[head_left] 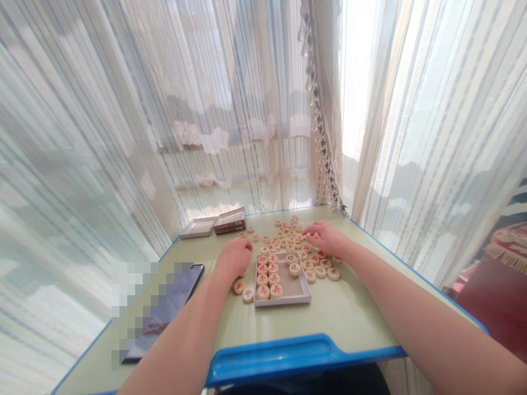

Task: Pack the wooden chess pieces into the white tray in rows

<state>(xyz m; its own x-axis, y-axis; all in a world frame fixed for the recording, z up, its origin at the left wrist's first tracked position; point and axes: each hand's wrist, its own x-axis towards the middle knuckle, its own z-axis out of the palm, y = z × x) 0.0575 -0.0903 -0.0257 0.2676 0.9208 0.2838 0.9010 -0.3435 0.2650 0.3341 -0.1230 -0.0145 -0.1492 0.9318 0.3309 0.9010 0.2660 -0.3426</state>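
Round wooden Chinese chess pieces (pixel 276 247) with red and black characters lie scattered over the table. A shallow grey box (pixel 291 288) stands near the middle. Two columns of red-marked pieces (pixel 274 278) fill its left side, and two black-marked pieces (pixel 293 269) sit at its upper right. Left of the box rests my left hand (pixel 235 257), its fingers bent and mostly hidden behind the hand; a few loose pieces (pixel 247 295) lie beside it. My right hand (pixel 326 238) reaches over the pieces beyond the box's right corner, fingers extended and apart, fingertips among them.
At the back left lie an open shallow tray (pixel 198 227) and a stack of boxes (pixel 229 221). A tablet-like device (pixel 175 302), partly pixelated, lies on the left. The green table (pixel 329 323) has a blue edge (pixel 280 354). Sheer curtains (pixel 247 109) hang behind.
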